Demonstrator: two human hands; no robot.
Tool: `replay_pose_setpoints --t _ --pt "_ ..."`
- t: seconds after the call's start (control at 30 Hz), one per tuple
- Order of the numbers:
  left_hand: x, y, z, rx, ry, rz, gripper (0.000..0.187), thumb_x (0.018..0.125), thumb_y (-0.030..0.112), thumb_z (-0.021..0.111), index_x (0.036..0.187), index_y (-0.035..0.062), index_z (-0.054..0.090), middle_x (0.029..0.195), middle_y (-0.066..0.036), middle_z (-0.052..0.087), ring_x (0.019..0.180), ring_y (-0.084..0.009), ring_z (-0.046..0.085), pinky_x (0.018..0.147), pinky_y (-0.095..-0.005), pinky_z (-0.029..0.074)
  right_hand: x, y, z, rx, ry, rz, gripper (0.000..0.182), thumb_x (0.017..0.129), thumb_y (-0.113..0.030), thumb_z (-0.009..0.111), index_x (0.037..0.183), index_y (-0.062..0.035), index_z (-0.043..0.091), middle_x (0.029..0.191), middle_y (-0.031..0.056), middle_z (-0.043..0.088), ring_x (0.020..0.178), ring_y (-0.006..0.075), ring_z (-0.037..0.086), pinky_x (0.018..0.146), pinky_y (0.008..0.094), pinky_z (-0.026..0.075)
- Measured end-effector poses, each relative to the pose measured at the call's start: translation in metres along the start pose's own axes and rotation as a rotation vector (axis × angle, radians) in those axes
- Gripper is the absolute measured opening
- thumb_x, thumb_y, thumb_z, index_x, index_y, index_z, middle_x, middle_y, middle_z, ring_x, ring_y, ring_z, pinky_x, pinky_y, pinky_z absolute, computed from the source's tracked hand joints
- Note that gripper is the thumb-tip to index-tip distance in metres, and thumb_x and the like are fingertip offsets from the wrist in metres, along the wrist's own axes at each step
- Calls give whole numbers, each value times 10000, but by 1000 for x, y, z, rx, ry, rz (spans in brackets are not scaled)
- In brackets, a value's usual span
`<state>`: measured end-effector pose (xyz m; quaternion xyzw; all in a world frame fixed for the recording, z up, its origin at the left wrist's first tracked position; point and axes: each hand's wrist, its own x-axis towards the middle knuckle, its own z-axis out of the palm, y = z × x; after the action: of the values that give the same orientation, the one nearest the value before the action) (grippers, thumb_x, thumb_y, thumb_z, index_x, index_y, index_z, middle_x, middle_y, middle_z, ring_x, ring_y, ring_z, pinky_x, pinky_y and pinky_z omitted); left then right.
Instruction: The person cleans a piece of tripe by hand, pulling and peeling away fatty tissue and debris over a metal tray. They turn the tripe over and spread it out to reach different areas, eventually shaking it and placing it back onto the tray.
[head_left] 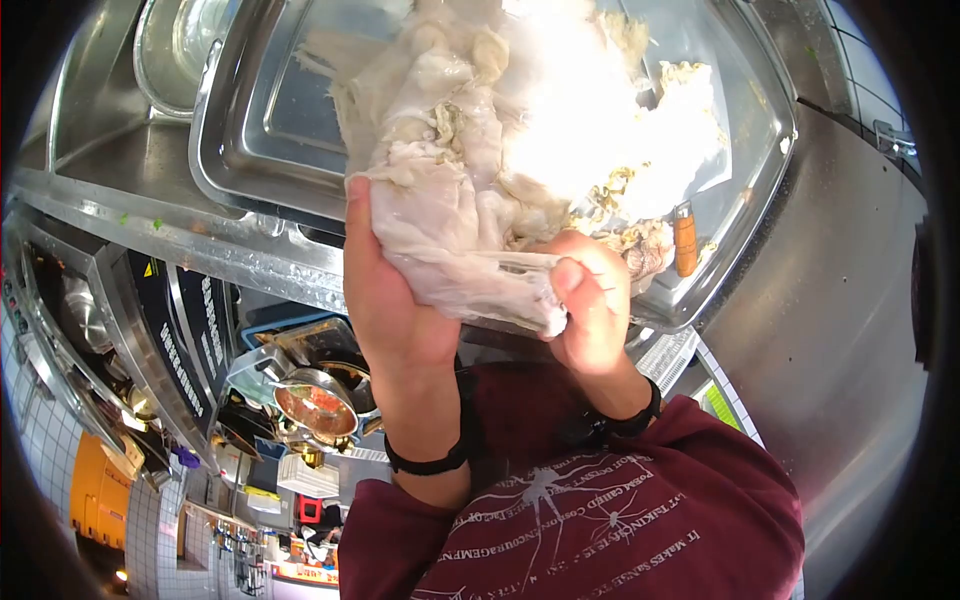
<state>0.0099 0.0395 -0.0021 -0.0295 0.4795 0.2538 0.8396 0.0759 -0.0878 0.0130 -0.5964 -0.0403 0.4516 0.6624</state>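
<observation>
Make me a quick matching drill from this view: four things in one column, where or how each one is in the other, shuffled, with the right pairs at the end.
1. Left hand
2. Right hand
3. Wooden handle
4. Shirt

A. Dark red, with pale lettering and spider-like shapes
B. Pinches the lower right end of the pale, fleshy piece
C. Lies in the tray, near its right side in the picture
D. Against the left edge of the pale, fleshy piece, most of its fingers hidden

Right pairs: 1-D, 2-B, 3-C, 4-A
</observation>
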Motion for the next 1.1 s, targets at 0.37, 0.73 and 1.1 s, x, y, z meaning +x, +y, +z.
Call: replay_pose_setpoints --t 0.37,0.73,1.1 --pt "-6 -12 13 474 32 337 439 971 374 410 1142 -19 506 1088 -117 571 980 -207 586 827 -341 489 39 -39 -4 -923 -82 -623 214 760 -29 610 973 -49 618 913 70 588 696 190 565 627 295 467" --pt "-12 -15 -3 879 -23 662 390 985 331 413 1017 -24 570 909 -62 611 769 -112 580 649 -251 465 52 -50 15 -1345 -508 -676 213 652 -150 696 792 -91 546 676 26 449 586 183 512 488 317 425" --pt "-17 -14 3 818 10 571 442 986 358 391 1034 -45 564 990 -114 597 828 -152 584 696 -296 475 51 -28 19 -1198 -402 -702 147 688 -158 615 675 -85 488 584 40 489 530 206 549 439 329 439"
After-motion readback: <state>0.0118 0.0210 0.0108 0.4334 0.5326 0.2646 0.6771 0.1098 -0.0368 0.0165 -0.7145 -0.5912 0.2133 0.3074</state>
